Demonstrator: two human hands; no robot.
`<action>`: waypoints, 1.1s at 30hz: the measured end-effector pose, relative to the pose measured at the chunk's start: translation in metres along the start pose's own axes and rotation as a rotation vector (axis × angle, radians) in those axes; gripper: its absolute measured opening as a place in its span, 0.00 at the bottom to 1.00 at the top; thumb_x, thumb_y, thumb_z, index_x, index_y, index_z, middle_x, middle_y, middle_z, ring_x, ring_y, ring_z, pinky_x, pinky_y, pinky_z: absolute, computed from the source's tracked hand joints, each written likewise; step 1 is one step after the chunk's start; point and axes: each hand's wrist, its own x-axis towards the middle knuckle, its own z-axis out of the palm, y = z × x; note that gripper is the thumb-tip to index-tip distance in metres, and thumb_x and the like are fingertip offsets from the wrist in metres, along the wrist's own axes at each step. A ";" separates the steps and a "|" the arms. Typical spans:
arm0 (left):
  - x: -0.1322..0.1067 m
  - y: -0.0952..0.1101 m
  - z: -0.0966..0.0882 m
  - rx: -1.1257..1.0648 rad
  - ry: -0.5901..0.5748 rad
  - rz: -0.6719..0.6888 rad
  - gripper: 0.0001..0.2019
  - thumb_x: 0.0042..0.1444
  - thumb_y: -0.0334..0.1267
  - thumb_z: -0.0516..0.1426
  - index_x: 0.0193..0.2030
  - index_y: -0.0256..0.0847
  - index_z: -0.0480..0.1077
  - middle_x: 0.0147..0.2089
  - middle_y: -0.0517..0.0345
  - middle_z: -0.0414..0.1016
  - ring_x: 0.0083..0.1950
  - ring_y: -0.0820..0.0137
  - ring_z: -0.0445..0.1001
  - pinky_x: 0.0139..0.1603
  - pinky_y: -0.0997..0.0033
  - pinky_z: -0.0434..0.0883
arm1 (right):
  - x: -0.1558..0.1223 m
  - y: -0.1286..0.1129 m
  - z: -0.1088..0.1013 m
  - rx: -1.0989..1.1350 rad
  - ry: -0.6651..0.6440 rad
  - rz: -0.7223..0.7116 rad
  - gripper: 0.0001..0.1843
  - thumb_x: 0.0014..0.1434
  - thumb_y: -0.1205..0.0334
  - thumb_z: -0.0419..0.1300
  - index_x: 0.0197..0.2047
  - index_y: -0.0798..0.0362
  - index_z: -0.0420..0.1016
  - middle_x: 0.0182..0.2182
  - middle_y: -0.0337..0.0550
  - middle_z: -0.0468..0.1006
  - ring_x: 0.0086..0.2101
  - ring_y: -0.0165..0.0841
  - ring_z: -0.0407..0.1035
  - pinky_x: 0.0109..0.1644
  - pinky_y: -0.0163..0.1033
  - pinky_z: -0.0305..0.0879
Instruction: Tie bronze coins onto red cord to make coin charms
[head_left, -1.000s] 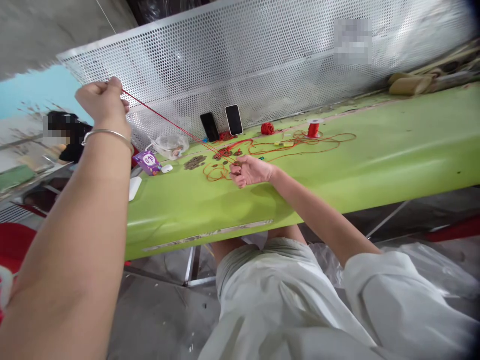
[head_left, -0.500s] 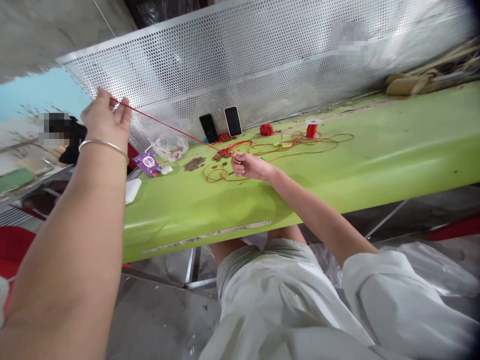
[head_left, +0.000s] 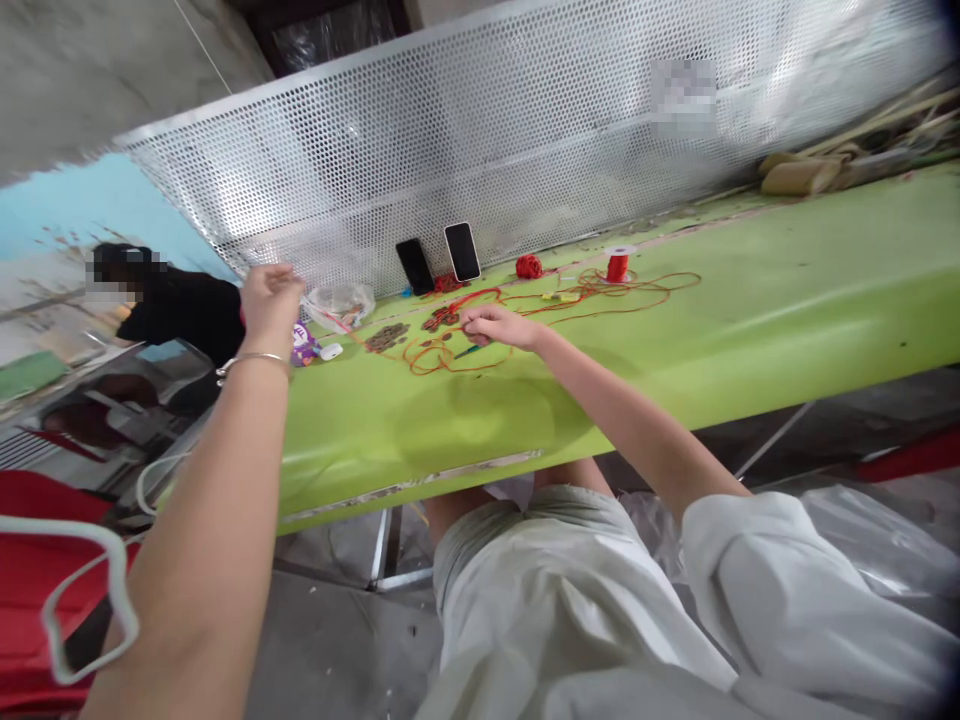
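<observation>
My left hand [head_left: 271, 295] is raised over the table's left part, its fingers pinched on the red cord [head_left: 341, 324], which hangs slack towards the middle. My right hand [head_left: 495, 326] is closed on the red cord just above the tabletop; its fingertips are partly hidden. Beside it lie coin-like discs with red cord [head_left: 441, 319], and further left a pile of dull brown discs [head_left: 387, 338]. Loops of thin red cord [head_left: 420, 368] spread in front of them. A slim teal tool [head_left: 466, 352] pokes out below my right hand.
Two phones, one black [head_left: 415, 266] and one white-edged [head_left: 462, 251], lean on the perforated metal panel [head_left: 525, 130]. A red cord ball [head_left: 529, 266], a red spool [head_left: 618, 267], a plastic bag [head_left: 341, 303] and a purple packet [head_left: 303, 343] stand around. A person [head_left: 180, 310] sits left.
My left hand has come down and to the right, towards the table. The cord, taut before, now sags. My right hand has stayed nearly in place.
</observation>
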 end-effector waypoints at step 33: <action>-0.063 0.100 0.090 -0.148 -0.658 0.212 0.03 0.40 0.35 0.66 0.24 0.41 0.78 0.24 0.57 0.77 0.27 0.68 0.72 0.30 0.69 0.66 | 0.006 -0.119 -0.050 -1.142 -0.263 0.032 0.08 0.53 0.69 0.54 0.28 0.54 0.74 0.22 0.36 0.68 0.23 0.25 0.54 0.29 0.36 0.45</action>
